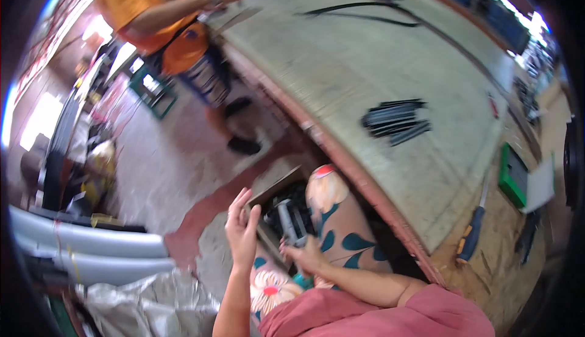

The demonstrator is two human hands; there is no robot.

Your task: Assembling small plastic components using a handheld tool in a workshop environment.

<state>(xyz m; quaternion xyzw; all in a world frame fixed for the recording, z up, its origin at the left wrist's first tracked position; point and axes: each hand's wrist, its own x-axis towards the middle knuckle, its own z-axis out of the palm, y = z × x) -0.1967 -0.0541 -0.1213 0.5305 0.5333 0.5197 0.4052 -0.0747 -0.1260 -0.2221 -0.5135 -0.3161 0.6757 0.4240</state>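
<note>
My left hand [242,230] is raised over my left thigh, fingers stretched out, with nothing in it. Over my lap my right hand [304,256] is closed around a grey metal tool [291,222] with a long, narrow body; its exact kind is unclear. The tool points away from me, above a cardboard box [279,184] between my knees. Dark pieces [273,218] lie in the box, partly hidden by the tool and my leg. My knees wear flower-patterned trousers [353,239].
On the pale-topped table [341,81] to my right lies a stack of black strips [396,120]. A screwdriver [469,239] and a green case [513,175] are nearer its right end. A person in orange [170,26] stands at the far left. Silvery rolls [103,245] lie left.
</note>
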